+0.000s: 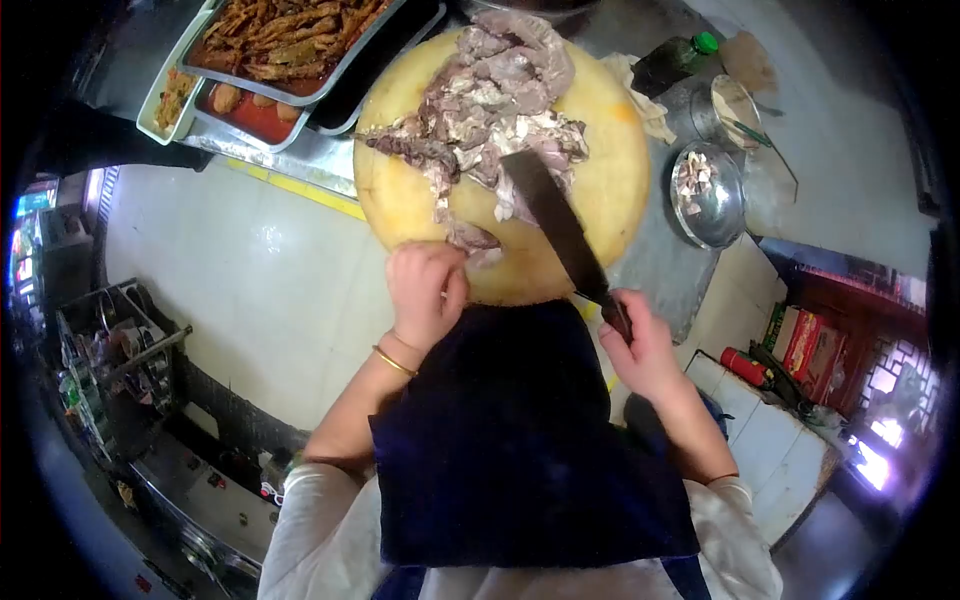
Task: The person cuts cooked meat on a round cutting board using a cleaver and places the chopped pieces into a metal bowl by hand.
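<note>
Cleaver [556, 221] held over the near half of the round cutting board [612, 200]; long axis diagonal, handle at the lower right toward the person, blade running up and away to the upper left, its squared far end at the lower margin of the meat pile [505, 90]. Broad face of the blade visible; contact between blade and meat or board cannot be determined. Right hand [645, 345] closed firmly round the handle, thumb laid along it. Left hand [428, 285] at the board's near left edge, fingers loosely curled, fingertips partly hidden, just beside a small meat piece [474, 240]; whether it grips that piece cannot be told. Print on the red boxes [803, 343] at far right is too small to read. Blade: dark metal, long, flat, roughly rectangular. Board: thick disc, yellowish. Meat: irregular, grey-pink to purplish, moist, heaped toward the far side, with ragged lighter patches. Right of the board: shiny rounded steel bowl [722, 228] containing pale flakes [692, 176]; beyond it, a cylindrical metal pot [708, 122] and a dark bottle [664, 69] with a bright green cap. Upper left: rectangular metal tray [306, 99] of glossy reddish-brown elongated pieces [295, 45]. Clothing: dark cloth apron [530, 450] over pale sleeves; smooth yellow bangle [395, 361] on the left wrist.
</note>
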Motion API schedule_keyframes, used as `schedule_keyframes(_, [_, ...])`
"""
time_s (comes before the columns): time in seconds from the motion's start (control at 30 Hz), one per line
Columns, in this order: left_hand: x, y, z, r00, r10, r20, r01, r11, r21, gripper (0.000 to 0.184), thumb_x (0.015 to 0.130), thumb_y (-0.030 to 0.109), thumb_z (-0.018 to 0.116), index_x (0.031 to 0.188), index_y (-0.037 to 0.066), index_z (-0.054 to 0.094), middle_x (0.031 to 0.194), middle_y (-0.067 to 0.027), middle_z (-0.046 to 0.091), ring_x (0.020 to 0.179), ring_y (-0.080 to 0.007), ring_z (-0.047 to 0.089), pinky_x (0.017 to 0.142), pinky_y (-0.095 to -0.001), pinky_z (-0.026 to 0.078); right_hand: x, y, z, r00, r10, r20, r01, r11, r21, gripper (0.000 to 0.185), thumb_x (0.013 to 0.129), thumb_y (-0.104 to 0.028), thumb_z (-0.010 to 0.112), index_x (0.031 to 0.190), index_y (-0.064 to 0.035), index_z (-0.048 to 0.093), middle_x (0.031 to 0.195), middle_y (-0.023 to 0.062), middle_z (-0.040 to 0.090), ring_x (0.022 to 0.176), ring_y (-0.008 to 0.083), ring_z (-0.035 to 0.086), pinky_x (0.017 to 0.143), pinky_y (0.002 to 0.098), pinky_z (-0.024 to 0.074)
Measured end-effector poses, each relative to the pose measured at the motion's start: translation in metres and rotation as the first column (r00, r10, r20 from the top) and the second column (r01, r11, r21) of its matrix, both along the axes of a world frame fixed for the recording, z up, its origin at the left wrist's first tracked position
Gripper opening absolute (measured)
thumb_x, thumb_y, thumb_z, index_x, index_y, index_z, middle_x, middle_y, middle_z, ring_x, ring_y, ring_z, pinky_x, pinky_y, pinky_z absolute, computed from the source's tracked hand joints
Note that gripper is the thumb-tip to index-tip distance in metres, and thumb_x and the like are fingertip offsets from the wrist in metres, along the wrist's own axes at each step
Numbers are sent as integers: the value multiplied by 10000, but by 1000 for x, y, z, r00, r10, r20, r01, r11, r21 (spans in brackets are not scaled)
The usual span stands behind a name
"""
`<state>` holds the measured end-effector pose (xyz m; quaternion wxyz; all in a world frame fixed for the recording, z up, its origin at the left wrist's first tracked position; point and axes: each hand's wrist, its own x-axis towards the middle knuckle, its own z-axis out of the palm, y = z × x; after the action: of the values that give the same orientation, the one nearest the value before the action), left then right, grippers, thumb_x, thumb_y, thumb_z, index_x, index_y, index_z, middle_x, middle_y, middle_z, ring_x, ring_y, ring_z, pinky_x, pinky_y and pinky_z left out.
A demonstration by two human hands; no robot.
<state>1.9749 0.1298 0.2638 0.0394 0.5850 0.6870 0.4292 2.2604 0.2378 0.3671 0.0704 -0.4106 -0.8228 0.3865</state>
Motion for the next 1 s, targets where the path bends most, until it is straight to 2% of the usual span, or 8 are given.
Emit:
schedule_keyframes(0.1, [5, 1, -1, 971, 216, -98, -223, 972, -67, 225, 804, 92, 709, 1019, 121, 649, 991, -59, 642, 951, -287, 571, 876, -430, 382, -10, 10, 16, 958, 204, 200, -241, 953, 185, 396, 886, -182, 674, 1241, -76, 533, 987, 163, 672, 766, 344, 692, 654, 427, 556])
schedule_keyframes(0.13, [7, 1, -8, 975, 205, -88, -214, 971, -104, 209, 807, 158, 729, 1003, 151, 656, 1018, -27, 619, 977, -267, 545, 909, -430, 354, -14, 12, 20, 926, 258, 275, -321, 922, 218, 398, 881, -206, 676, 1231, -82, 533, 1005, 175, 666, 769, 367, 688, 648, 451, 556])
schedule_keyframes(0.23, [21, 9, -12, 951, 273, -147, -288, 953, -89, 200, 810, 192, 726, 995, 153, 660, 1021, -21, 615, 1002, -262, 536, 917, -439, 348, -21, 14, 19, 893, 346, 288, -414, 882, 225, 413, 885, -223, 665, 1245, -91, 510, 983, 156, 644, 714, 354, 684, 616, 485, 552])
schedule_keyframes(0.53, [50, 15, -17, 897, 394, -200, -417, 905, -85, 223, 753, 221, 744, 948, 155, 658, 972, -28, 600, 973, -264, 534, 914, -448, 346, -15, 36, 12, 787, 456, 416, -550, 824, 138, 367, 947, -287, 612, 1231, -89, 490, 936, 169, 648, 703, 373, 686, 600, 507, 546])
schedule_keyframes(0.63, [57, 15, -21, 883, 421, -206, -446, 890, -93, 235, 731, 227, 751, 933, 152, 655, 968, -31, 595, 962, -264, 530, 913, -447, 345, -17, 50, 28, 732, 524, 435, -601, 798, 51, 344, 961, -303, 604, 1198, -82, 489, 932, 175, 649, 699, 377, 685, 599, 514, 542])
schedule_keyframes(0.83, [57, 17, -24, 887, 428, -177, -448, 888, -100, 256, 714, 213, 744, 947, 151, 661, 965, -22, 587, 959, -261, 525, 923, -446, 338, -32, 69, 25, 638, 592, 493, -684, 730, 9, 335, 970, -314, 592, 1161, -59, 491, 812, 145, 671, 700, 382, 687, 597, 506, 543])
schedule_keyframes(0.93, [60, 21, -22, 862, 477, -174, -496, 863, -92, 247, 723, 191, 725, 960, 154, 665, 977, -15, 591, 973, -252, 526, 933, -446, 332, -57, 77, 12, 619, 592, 517, -675, 737, -36, 338, 976, -327, 583, 1151, -52, 492, 773, 136, 693, 719, 379, 700, 600, 500, 546])
schedule_keyframes(1.0, [59, 21, -23, 853, 487, -187, -509, 855, -100, 231, 741, 177, 711, 966, 149, 664, 998, -21, 601, 988, -254, 531, 937, -442, 328, -71, 71, 1, 679, 586, 442, -653, 757, -1, 350, 964, -316, 602, 1142, -43, 474, 741, 162, 671, 697, 403, 674, 594, 531, 519])
